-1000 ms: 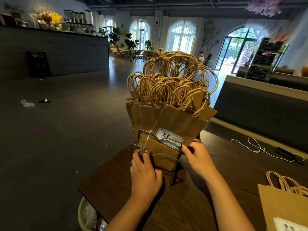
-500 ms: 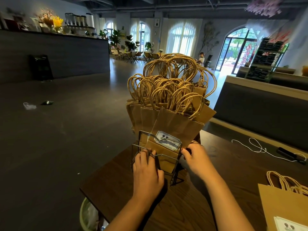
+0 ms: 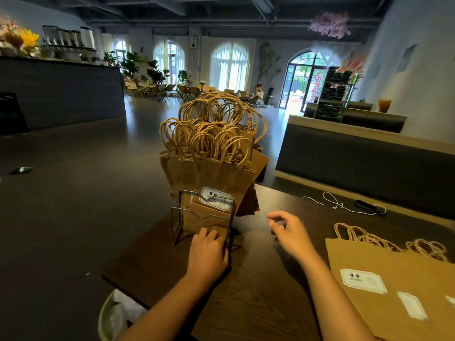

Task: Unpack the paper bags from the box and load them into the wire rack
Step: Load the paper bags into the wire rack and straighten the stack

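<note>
A black wire rack (image 3: 177,217) stands at the far left end of the dark wooden table (image 3: 258,303). Several brown paper bags (image 3: 216,175) with twisted handles stand packed upright in it, the front one bearing a white label. My left hand (image 3: 208,252) rests against the rack's front at its lower right, fingers touching the front bag and the wire. My right hand (image 3: 289,230) hovers over the table to the right of the rack, fingers loosely curled and holding nothing. More flat paper bags (image 3: 394,286) lie stacked at the table's right. No box is in view.
A white cord (image 3: 330,201) and a black device (image 3: 366,207) lie at the table's far side, before a dark bench back (image 3: 357,158). A lined bin (image 3: 115,316) sits below the table's left corner. Open dark floor stretches to the left.
My right hand has let go of the rack's right side and drawn back to the right. My left hand has slid to the rack's lower right front. The view has shifted right.
</note>
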Tool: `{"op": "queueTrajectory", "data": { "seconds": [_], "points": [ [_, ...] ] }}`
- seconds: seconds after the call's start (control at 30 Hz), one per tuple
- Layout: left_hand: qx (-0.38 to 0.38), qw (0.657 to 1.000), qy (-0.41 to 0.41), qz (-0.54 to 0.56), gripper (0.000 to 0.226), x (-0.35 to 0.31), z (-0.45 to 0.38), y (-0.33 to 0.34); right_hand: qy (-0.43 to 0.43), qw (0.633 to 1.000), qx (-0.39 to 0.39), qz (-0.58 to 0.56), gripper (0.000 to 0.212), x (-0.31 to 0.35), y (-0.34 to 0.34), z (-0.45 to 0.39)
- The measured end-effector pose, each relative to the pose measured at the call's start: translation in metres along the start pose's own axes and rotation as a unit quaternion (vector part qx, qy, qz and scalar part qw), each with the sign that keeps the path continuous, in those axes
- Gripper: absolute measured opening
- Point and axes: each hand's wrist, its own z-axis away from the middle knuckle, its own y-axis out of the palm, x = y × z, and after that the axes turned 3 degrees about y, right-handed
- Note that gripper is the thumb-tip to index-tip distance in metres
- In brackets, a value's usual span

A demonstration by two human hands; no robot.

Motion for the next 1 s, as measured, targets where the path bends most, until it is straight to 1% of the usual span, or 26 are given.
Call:
{"op": "queueTrajectory", "data": {
  "seconds": [0.07,0.1,0.17,0.23,0.3,0.37,0.47,0.53,0.6,0.67,0.7,0.77,0.87,0.93,1.0],
  "points": [
    [-0.001,0.997,-0.072,0.033,0.030,-0.009,0.005,0.001,0.012,0.999,-0.024,0.025,0.019,-0.010,-0.021,0.008],
    [-0.005,0.992,-0.103,0.068,0.025,-0.017,0.009,0.001,0.013,0.998,-0.049,0.046,0.019,-0.017,-0.036,0.016],
    [-0.044,0.968,-0.179,0.172,0.015,-0.022,0.014,0.000,0.021,0.993,-0.076,0.092,0.020,-0.031,-0.056,0.023],
    [-0.075,0.935,-0.232,0.259,0.022,-0.029,0.020,0.000,0.062,0.983,-0.093,0.144,0.025,-0.047,-0.077,0.034],
    [-0.085,0.916,-0.241,0.309,0.025,-0.039,0.024,0.003,0.113,0.960,-0.134,0.218,0.032,-0.063,-0.098,0.043],
    [-0.096,0.904,-0.223,0.352,0.025,-0.055,0.026,0.006,0.189,0.925,-0.145,0.297,0.046,-0.076,-0.117,0.053],
    [-0.093,0.896,-0.178,0.397,0.030,-0.089,0.025,0.007,0.315,0.873,-0.107,0.357,0.077,-0.089,-0.137,0.071],
    [-0.066,0.898,-0.141,0.411,0.030,-0.112,0.022,0.008,0.349,0.858,-0.086,0.366,0.096,-0.099,-0.138,0.080],
    [-0.002,0.906,-0.085,0.414,0.023,-0.143,0.021,0.014,0.357,0.854,-0.066,0.372,0.111,-0.113,-0.135,0.093],
    [0.064,0.934,-0.018,0.352,0.020,-0.174,0.023,0.020,0.348,0.855,-0.062,0.381,0.118,-0.129,-0.128,0.103],
    [0.086,0.949,0.024,0.303,0.026,-0.189,0.024,0.023,0.345,0.856,-0.072,0.378,0.121,-0.134,-0.127,0.106],
    [0.123,0.961,0.097,0.229,0.045,-0.214,0.030,0.028,0.346,0.858,-0.087,0.369,0.126,-0.137,-0.126,0.107],
    [0.126,0.965,0.178,0.144,0.062,-0.234,0.036,0.035,0.345,0.858,-0.096,0.367,0.129,-0.133,-0.126,0.106],
    [0.118,0.966,0.198,0.118,0.065,-0.236,0.038,0.039,0.332,0.859,-0.118,0.370,0.129,-0.131,-0.126,0.106],
    [0.120,0.964,0.206,0.117,0.068,-0.234,0.038,0.041,0.322,0.862,-0.137,0.367,0.127,-0.132,-0.126,0.105]
  ]
}}
